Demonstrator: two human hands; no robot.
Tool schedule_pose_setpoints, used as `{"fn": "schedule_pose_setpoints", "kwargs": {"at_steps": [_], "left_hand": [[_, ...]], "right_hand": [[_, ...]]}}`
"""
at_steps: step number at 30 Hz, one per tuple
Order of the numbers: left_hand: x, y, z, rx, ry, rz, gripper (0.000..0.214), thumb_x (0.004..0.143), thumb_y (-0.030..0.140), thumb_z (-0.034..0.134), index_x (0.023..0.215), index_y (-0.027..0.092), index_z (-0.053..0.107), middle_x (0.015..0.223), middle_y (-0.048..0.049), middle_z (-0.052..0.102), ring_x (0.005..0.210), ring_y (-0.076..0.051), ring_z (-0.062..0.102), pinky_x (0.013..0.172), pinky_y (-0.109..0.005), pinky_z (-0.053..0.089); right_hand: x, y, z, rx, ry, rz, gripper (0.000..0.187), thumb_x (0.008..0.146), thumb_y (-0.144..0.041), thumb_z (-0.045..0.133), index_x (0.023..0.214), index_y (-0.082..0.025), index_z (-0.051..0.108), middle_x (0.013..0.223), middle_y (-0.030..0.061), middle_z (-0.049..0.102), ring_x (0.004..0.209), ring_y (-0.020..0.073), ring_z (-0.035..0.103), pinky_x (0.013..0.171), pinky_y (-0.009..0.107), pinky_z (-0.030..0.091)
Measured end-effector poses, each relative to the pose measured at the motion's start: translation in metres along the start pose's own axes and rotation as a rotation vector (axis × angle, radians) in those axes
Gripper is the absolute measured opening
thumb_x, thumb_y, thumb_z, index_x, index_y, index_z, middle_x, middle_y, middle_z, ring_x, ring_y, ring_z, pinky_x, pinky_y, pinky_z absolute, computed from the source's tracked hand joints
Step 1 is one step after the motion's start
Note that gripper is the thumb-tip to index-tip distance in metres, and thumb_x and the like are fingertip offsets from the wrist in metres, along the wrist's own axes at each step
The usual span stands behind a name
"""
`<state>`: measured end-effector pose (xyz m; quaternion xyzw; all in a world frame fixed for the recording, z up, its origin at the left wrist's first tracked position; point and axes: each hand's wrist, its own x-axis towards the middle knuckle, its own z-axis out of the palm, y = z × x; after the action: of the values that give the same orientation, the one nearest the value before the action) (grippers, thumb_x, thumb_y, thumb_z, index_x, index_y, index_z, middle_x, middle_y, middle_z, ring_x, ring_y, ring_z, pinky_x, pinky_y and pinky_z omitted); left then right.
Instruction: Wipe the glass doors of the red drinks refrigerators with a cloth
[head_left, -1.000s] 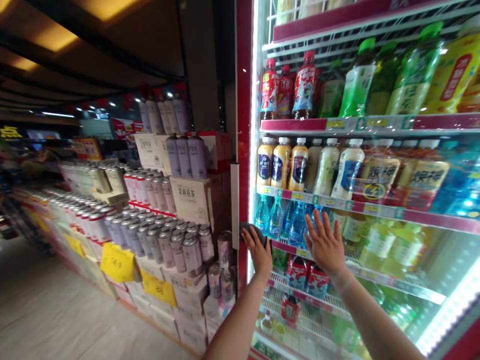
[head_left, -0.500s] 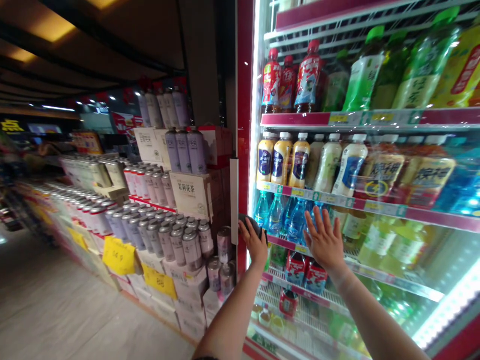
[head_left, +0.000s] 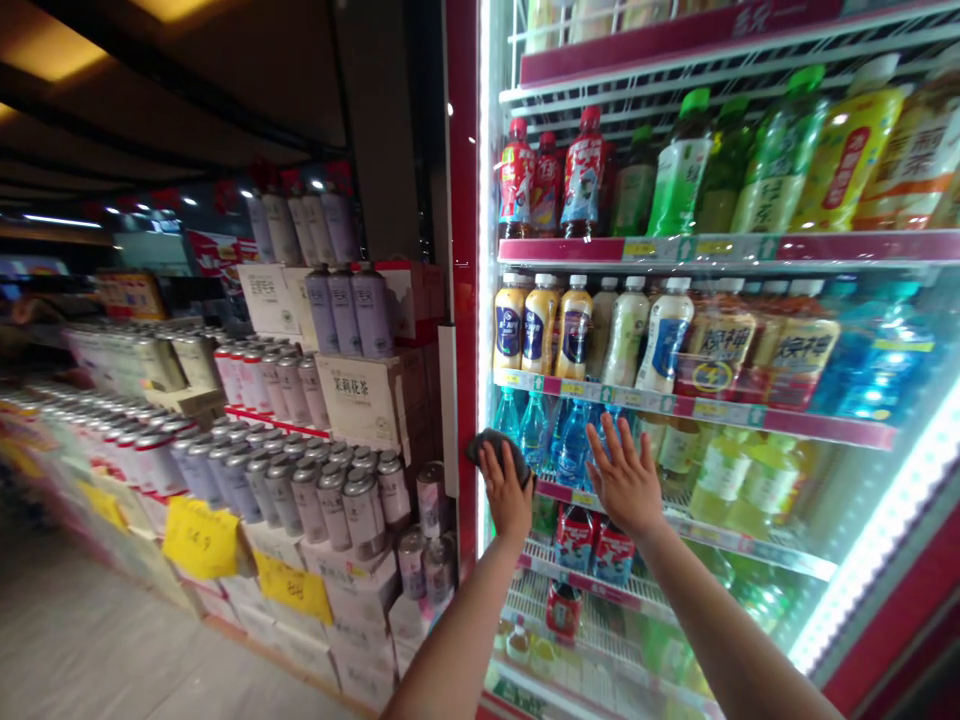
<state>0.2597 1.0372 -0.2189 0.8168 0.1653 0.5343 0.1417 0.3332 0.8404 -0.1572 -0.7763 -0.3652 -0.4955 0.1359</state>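
Note:
My left hand (head_left: 510, 492) lies with its fingers spread over a dark grey cloth (head_left: 491, 452), pressing it to the glass door near the left edge of a lit drinks fridge. To its right, my right hand (head_left: 626, 475) is open, palm toward the door, and appears to rest flat on the glass; it holds nothing. Through the glass, behind the hands, blue water bottles (head_left: 574, 445) stand on a shelf. Yellow-labelled bottles (head_left: 536, 325) fill the shelf above, and small red-labelled bottles (head_left: 576, 538) the one below.
Left of the fridge's red frame (head_left: 461, 200) stand stacked cartons (head_left: 360, 395) topped with rows of drink cans (head_left: 364, 510). Yellow price signs (head_left: 199, 540) hang from their front. Grey floor (head_left: 97, 640) runs along the display at lower left.
The view has turned, so the fridge and cans sit further left. My left hand with the cloth has shifted right from the door's edge; my right hand stays about the same place on the glass.

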Motion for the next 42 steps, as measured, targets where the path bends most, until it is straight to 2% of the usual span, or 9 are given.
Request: {"fn": "schedule_pose_setpoints", "kwargs": {"at_steps": [4,10,15,19,22,27,34,37,42], "left_hand": [[0.043,0.028,0.0,-0.043,0.126,-0.151,0.092,0.097,0.024,0.056,0.165,0.022,-0.006,0.171,-0.0204,-0.008,0.157,-0.039,-0.004,0.124,-0.066,0.019],[-0.008,0.047,0.006,0.027,-0.266,0.393,0.101,0.08,0.017,0.078,0.163,0.034,0.023,0.171,-0.011,0.021,0.157,-0.034,0.016,0.125,-0.063,0.023],[0.0,0.036,0.003,0.089,-0.257,0.393,0.091,0.08,0.018,0.078,0.159,0.032,0.035,0.169,-0.012,0.027,0.157,-0.033,0.017,0.125,-0.06,0.024],[0.031,0.091,0.014,0.045,-0.049,0.175,0.094,0.087,0.025,0.072,0.164,0.021,0.017,0.172,-0.0186,0.005,0.158,-0.037,-0.001,0.124,-0.066,0.018],[0.019,0.121,0.023,0.049,-0.13,0.261,0.095,0.084,0.024,0.075,0.164,0.024,0.022,0.172,-0.0167,0.011,0.158,-0.037,0.004,0.125,-0.065,0.016],[-0.009,0.09,0.016,0.088,-0.39,0.487,0.084,0.082,0.019,0.077,0.156,0.035,0.041,0.167,-0.0086,0.033,0.156,-0.03,0.024,0.128,-0.057,0.017],[0.04,0.137,0.019,0.013,-0.077,0.223,0.086,0.088,0.028,0.071,0.162,0.021,0.026,0.172,-0.0161,0.009,0.159,-0.034,0.0,0.126,-0.063,0.014],[0.022,0.159,0.028,0.067,-0.235,0.446,0.094,0.082,0.024,0.079,0.161,0.029,0.03,0.171,-0.0117,0.018,0.159,-0.032,0.006,0.127,-0.061,0.011],[-0.031,0.118,0.023,0.171,-0.507,0.602,0.097,0.077,0.018,0.082,0.158,0.039,0.034,0.166,-0.0059,0.035,0.156,-0.026,0.023,0.129,-0.052,0.016]], "right_hand": [[0.004,0.002,-0.007,0.008,-0.08,0.002,0.088,0.096,-0.024,0.053,0.165,-0.028,-0.002,0.172,0.0066,0.007,0.159,0.0318,0.014,0.127,0.059,0.016],[-0.019,0.025,-0.029,0.03,-0.17,-0.088,0.085,0.095,-0.013,0.046,0.165,-0.027,-0.001,0.17,0.0057,0.021,0.156,0.0268,0.025,0.129,0.053,0.017],[-0.079,0.065,-0.049,-0.042,-0.212,-0.117,0.082,0.096,-0.013,0.045,0.166,-0.028,0.004,0.169,0.0033,0.024,0.158,0.0252,0.02,0.129,0.053,0.019],[-0.113,0.091,-0.054,-0.101,-0.205,-0.026,0.082,0.095,-0.01,0.043,0.166,-0.025,0.003,0.169,0.0046,0.023,0.158,0.0261,0.018,0.127,0.055,0.025],[-0.124,0.103,-0.055,-0.115,-0.219,0.006,0.083,0.095,-0.009,0.043,0.165,-0.024,0.002,0.17,0.0042,0.021,0.158,0.0266,0.018,0.127,0.056,0.028],[-0.129,0.116,-0.052,-0.091,-0.265,-0.012,0.083,0.094,-0.008,0.044,0.165,-0.025,0.005,0.17,0.0013,0.019,0.158,0.0269,0.017,0.127,0.056,0.029],[-0.129,0.12,-0.048,-0.048,-0.279,-0.012,0.084,0.091,-0.006,0.044,0.165,-0.024,0.01,0.17,0.0021,0.017,0.158,0.0269,0.016,0.127,0.056,0.027],[-0.127,0.121,-0.051,-0.03,-0.281,-0.021,0.079,0.092,-0.006,0.043,0.164,-0.024,0.018,0.17,0.0018,0.019,0.158,0.027,0.016,0.127,0.055,0.027],[-0.145,0.136,-0.064,-0.004,-0.3,-0.075,0.074,0.094,-0.007,0.044,0.163,-0.022,0.023,0.17,0.0037,0.022,0.158,0.0253,0.016,0.126,0.052,0.029]]}}
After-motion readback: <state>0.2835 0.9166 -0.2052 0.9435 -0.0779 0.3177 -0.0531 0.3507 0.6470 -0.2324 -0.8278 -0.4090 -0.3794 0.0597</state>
